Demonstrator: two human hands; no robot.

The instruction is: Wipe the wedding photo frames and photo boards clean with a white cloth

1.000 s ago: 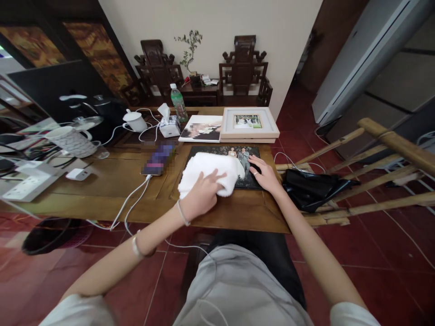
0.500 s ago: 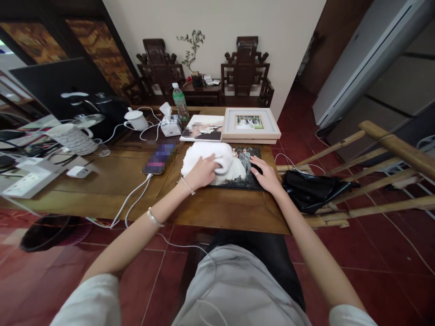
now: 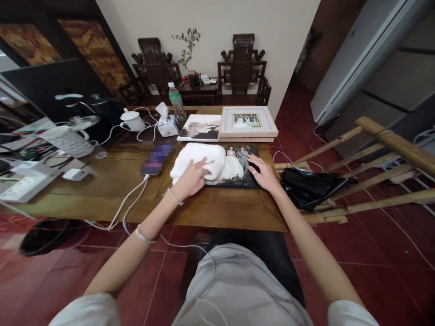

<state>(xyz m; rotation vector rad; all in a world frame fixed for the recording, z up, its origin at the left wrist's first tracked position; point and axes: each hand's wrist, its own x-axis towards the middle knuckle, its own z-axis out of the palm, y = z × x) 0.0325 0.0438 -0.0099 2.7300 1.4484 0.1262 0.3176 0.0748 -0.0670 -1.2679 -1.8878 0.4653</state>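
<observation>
A folded white towel covers the left part of a dark wedding photo panel, which lies flat on the wooden table. My left hand presses on the towel from above, its fingers curled into the soft cloth. On the panel's right edge rests my right hand, fingers stretched out, steadying it. The part of the picture beneath the towel is hidden.
Behind the panel lie a white-edged photo print and a pale picture frame. A tissue box, green bottle, phone and power strip stand leftward. A bamboo chair holds a black bag.
My left hand and the towel have slid to the left over the panel, showing more of the printed couple. My right hand stays at the right edge.
</observation>
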